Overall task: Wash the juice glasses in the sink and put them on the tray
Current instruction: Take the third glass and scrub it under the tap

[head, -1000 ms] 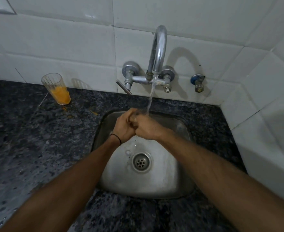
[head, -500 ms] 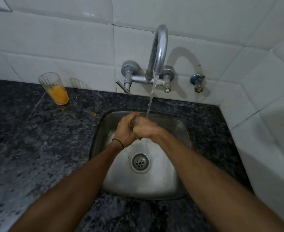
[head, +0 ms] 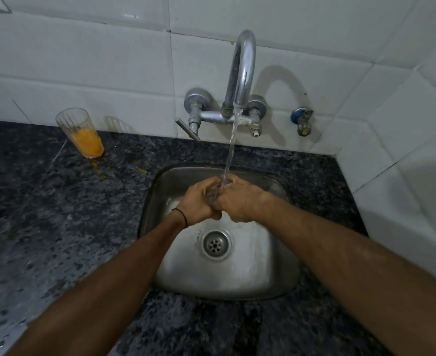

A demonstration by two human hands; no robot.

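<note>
Over the steel sink point(head: 250, 276) my left hand point(head: 199, 201) and my right hand point(head: 240, 199) are wrapped together round a clear juice glass point(head: 215, 192). Only a sliver of that glass shows between them. Water from the chrome tap point(head: 242, 70) falls straight onto it. A second glass point(head: 82, 133), ribbed and holding some orange juice, stands on the counter at the back left, well away from both hands. No tray is in view.
Dark speckled granite counter point(head: 57, 227) surrounds the sink, with orange drips near the juice glass. The drain point(head: 215, 244) lies below my hands. White tiled walls close the back and right. A small blue valve point(head: 301, 120) sticks out right of the tap.
Both hands stay clasped round the glass under the stream and have shifted only slightly. The view has tilted a little.
</note>
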